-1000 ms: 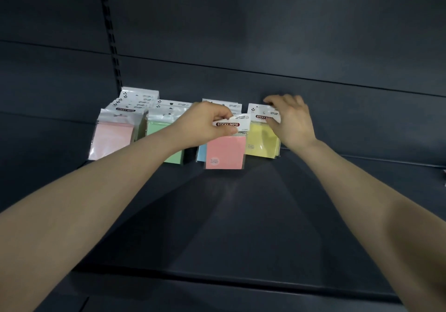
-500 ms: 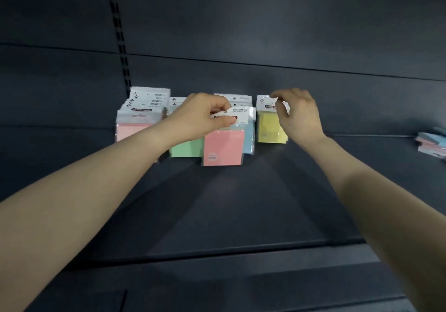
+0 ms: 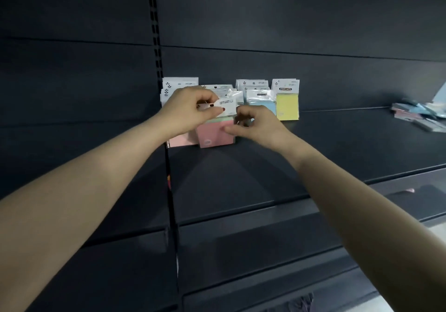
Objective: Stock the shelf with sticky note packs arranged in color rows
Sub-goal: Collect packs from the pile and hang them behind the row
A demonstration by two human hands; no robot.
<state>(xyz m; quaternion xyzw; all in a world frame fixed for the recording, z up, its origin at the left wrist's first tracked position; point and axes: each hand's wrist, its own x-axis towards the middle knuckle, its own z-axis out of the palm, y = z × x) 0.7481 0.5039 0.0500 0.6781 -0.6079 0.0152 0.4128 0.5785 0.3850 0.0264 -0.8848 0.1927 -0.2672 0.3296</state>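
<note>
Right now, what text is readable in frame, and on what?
"STICKY NOTE": header card of the yellow pack.
Header of the pink pack in the left hand: print blurred, unreadable.
Headers of the other packs: too small to read.
</note>
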